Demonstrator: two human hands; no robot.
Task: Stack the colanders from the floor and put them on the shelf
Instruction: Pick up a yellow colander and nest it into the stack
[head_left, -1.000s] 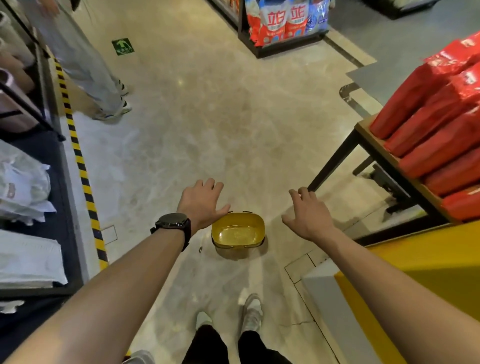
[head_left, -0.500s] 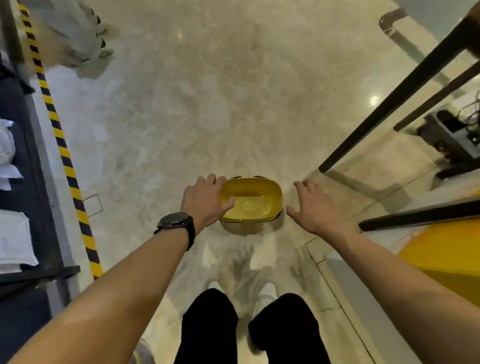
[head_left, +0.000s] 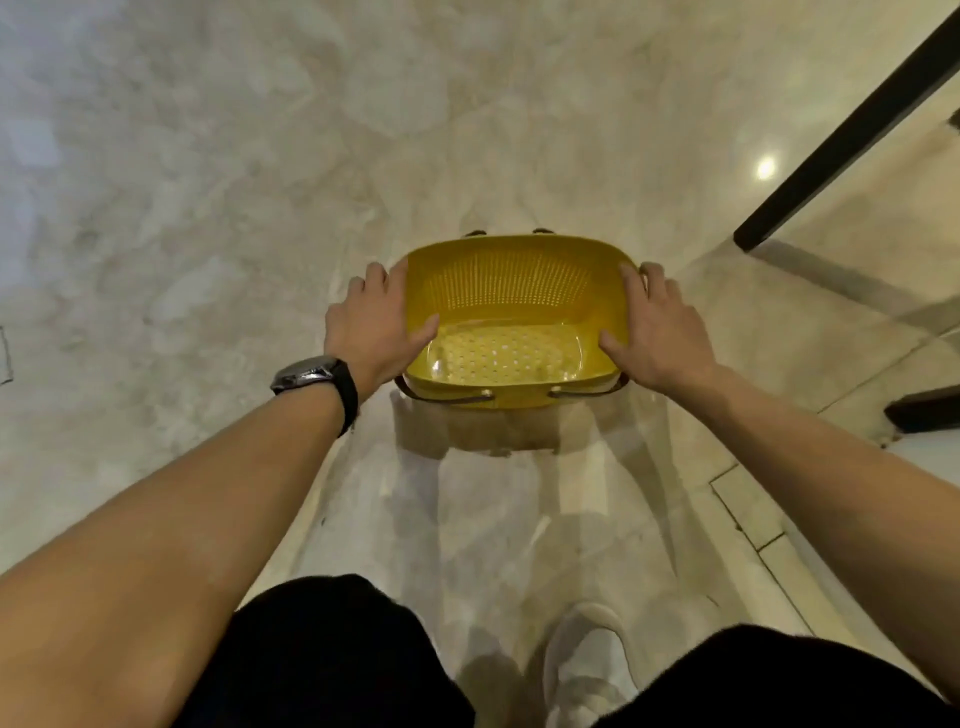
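Between the two hands sits a yellow colander (head_left: 511, 317), upright on the pale floor (head_left: 208, 208), with a dark rim or second piece showing just under its near edge. Left hand (head_left: 374, 325) clasps the left wall, thumb hooked inside over the rim, fingers outside; a watch (head_left: 317, 375) sits on that wrist. Right hand (head_left: 657, 332) mirrors it on the right wall, thumb inside, fingers wrapped around the outside. Both are closed on the colander, though whether it has left the floor I cannot tell; its shadow lies close beneath.

By my judgement this is the pick-up step, with the grasp just made. No other colander and no shelf show here, only a dark leg (head_left: 852, 124) beyond the right hand. Next calls for a level lift, both sides rising together, then finding its mates to nest it with.
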